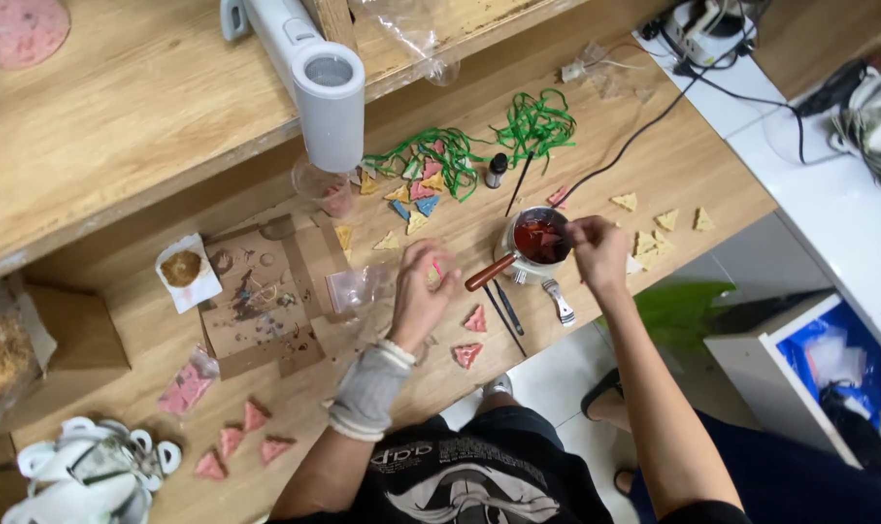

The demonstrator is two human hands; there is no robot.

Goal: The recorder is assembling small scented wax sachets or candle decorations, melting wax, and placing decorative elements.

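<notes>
Right hand (598, 248) pinches something small at the rim of the pot (537, 240), which holds dark red liquid and sits on the desk (168, 340). Left hand (423, 291) curls around a small pink piece just left of the pot's wooden handle. Pink triangles (471, 338) lie below, green cord (479, 141) above.

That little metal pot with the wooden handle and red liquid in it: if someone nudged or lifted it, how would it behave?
The small metal pot would probably slosh, since red liquid fills it nearly to the rim. Its long wooden handle sticks out to one side, so a knock there could likely swing or tip it. It looks stiff and fairly light; the right hand is at its rim.
</notes>
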